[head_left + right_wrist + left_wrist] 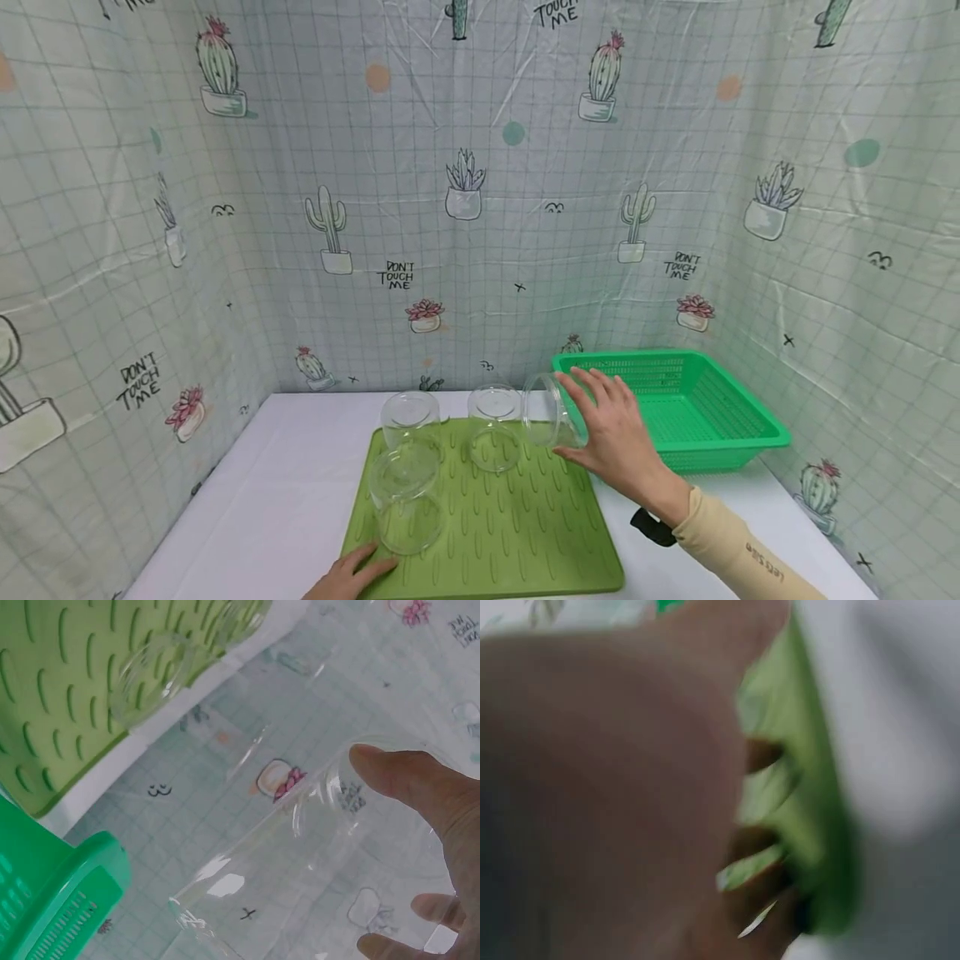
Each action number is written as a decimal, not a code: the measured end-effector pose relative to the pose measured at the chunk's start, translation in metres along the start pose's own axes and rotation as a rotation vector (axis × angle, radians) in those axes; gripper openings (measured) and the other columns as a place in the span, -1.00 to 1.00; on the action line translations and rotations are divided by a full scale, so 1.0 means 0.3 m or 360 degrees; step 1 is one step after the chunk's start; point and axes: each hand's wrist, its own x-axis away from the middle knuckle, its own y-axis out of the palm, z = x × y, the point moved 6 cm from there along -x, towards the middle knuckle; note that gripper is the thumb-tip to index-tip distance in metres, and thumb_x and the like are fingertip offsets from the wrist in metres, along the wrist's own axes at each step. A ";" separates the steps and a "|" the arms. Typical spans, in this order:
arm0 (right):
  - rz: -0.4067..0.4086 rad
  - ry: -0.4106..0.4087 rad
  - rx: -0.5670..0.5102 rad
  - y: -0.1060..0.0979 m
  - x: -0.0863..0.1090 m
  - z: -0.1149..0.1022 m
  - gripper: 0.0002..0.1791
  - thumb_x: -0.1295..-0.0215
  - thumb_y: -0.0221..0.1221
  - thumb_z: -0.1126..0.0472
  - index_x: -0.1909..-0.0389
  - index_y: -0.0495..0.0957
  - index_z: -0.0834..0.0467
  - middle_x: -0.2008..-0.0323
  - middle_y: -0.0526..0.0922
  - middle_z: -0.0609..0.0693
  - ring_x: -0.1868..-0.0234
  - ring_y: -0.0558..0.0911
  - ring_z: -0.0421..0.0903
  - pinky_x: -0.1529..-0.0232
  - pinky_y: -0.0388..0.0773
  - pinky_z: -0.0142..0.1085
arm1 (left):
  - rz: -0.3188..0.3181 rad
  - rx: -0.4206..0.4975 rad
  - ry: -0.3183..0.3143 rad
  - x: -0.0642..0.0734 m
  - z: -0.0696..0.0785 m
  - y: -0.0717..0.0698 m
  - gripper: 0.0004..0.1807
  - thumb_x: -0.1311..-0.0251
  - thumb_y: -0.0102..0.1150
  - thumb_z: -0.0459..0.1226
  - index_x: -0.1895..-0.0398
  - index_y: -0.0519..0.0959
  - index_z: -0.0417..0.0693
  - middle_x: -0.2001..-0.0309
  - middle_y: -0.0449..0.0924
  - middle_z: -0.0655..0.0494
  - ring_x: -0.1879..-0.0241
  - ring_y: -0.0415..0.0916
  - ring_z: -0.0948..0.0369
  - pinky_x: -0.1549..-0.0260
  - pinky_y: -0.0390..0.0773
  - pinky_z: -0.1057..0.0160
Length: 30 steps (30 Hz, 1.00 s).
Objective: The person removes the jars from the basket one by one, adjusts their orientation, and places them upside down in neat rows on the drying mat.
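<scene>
Right hand [615, 437] up over the far right corner of the mat [517, 533], fingers [600, 392] curled round a clear jar [551, 410], thumb below, jar gripped on its side and tilted, held off the mat, just left of the green basket [742, 417]. In the right wrist view, same jar [300, 855] lying across the frame, fingertips [390, 769] pressed on its wall, basket rim [67, 900] at lower left, mat [52, 697] at upper left.

Left hand [348, 575] low at the near left edge of the mat, fingers fairly straight and lying flat on it, holding nothing. Left wrist view blurred: only hand [607, 802] close up and green mat [810, 817] beside it; finger state there impossible to tell.

Three more clear jars upside down on the mat: one [408, 508] near the left hand, just in front of its fingertips; one [411, 421] behind that at the far left; one [495, 425] at far centre, just left of the held jar.

Mat flat on the white bench [270, 492]; basket on the bench at far right, touching the mat's far right corner or nearly so. Cactus-print sheet [465, 208] behind and on both sides.
</scene>
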 end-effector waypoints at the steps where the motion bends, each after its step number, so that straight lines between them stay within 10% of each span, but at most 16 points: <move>1: -0.0004 -0.0003 -0.0006 -0.003 0.001 -0.005 0.22 0.40 0.59 -0.15 -0.41 0.25 0.02 -0.29 0.40 0.20 -0.30 0.35 0.26 -0.28 0.20 0.24 | -0.0075 0.0087 0.0039 0.005 0.002 -0.021 -0.46 -0.29 0.13 0.03 -0.22 0.46 -0.08 -0.14 0.37 -0.46 -0.08 0.40 -0.34 0.13 0.54 -0.09; 4: -0.0012 -0.0011 -0.0018 -0.008 0.005 -0.017 0.23 0.42 0.60 -0.16 -0.41 0.25 0.01 -0.29 0.40 0.20 -0.30 0.35 0.26 -0.28 0.19 0.26 | -0.0261 0.0438 0.0024 0.027 0.004 -0.100 -0.61 -0.37 0.08 -0.10 -0.07 0.51 -0.21 -0.05 0.49 -0.31 -0.05 0.51 0.01 0.11 0.53 0.14; 8: -0.0025 -0.0021 -0.0023 -0.011 0.012 -0.034 0.23 0.43 0.59 -0.17 -0.41 0.26 0.00 -0.29 0.41 0.20 -0.29 0.36 0.26 -0.27 0.19 0.27 | -0.0242 0.0720 -0.0195 0.058 0.017 -0.219 -0.75 -0.42 0.01 -0.13 0.22 0.51 -0.14 0.26 0.57 0.07 0.31 0.46 0.42 0.38 0.46 0.33; 13: -0.0020 -0.0040 -0.0028 -0.015 0.013 -0.058 0.23 0.45 0.60 -0.18 -0.41 0.26 -0.03 -0.28 0.42 0.19 -0.29 0.37 0.25 -0.26 0.21 0.26 | 0.0069 0.0579 -0.0408 0.047 0.056 -0.363 -0.66 -0.38 0.03 -0.01 0.38 0.44 -0.10 0.44 0.47 0.12 0.51 0.39 0.33 0.54 0.39 0.33; 18: -0.0029 -0.0073 0.0004 -0.013 0.007 -0.089 0.23 0.44 0.59 -0.20 -0.41 0.26 -0.06 -0.28 0.43 0.18 -0.29 0.39 0.24 -0.26 0.22 0.25 | 0.0532 0.0398 -0.0609 -0.024 0.125 -0.462 -0.56 -0.23 0.16 0.13 0.18 0.46 -0.04 0.21 0.48 0.10 0.27 0.46 0.25 0.34 0.45 0.29; 24: -0.0056 -0.0098 0.0025 -0.016 -0.009 -0.132 0.24 0.42 0.58 -0.21 -0.43 0.23 -0.09 -0.26 0.44 0.16 -0.29 0.39 0.22 -0.29 0.21 0.23 | 0.0820 0.0494 -0.0376 -0.154 0.261 -0.470 -0.31 -0.21 0.22 0.09 -0.34 0.25 0.15 -0.29 0.26 0.02 -0.16 0.40 0.04 0.10 0.50 0.14; 30: -0.0076 -0.0131 0.0044 -0.019 -0.012 -0.177 0.25 0.43 0.58 -0.23 -0.43 0.23 -0.10 -0.26 0.45 0.13 -0.29 0.40 0.19 -0.28 0.22 0.23 | 0.0711 0.0715 -0.0103 -0.273 0.376 -0.426 -0.04 -0.17 0.30 0.01 -0.51 -0.12 0.52 -0.53 -0.12 0.02 -0.42 0.13 -0.13 -0.13 0.48 -0.07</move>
